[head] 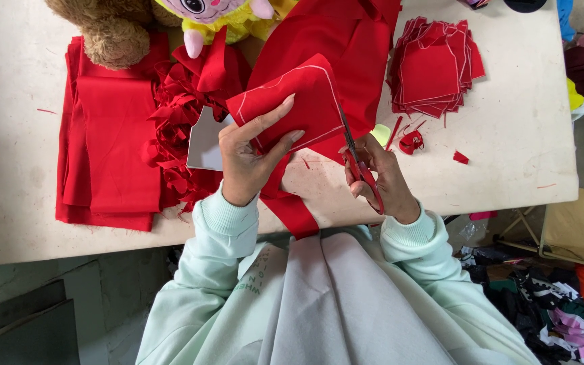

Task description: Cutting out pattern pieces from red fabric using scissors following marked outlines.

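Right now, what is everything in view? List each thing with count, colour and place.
marked fabric piece: one, red with chalk lines, centre, held
scissors: one, red handles, cutting the piece's right edge
cut piece stack: one, red, upper right
folded cloth: one pile, red, left
scrap heap: one, red, left of centre
card template: one, grey, under the scraps
teddy bear: one, brown, top left
plush toy: one, yellow and pink, top
table: one, beige
left hand: grip on the piece
right hand: grip on the scissors

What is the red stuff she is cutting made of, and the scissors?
The red piece looks like soft woven cloth: matte, folding limply, with a pale drawn line. The scissors seem to have grey metal blades and red, probably plastic, handles, in the right hand.
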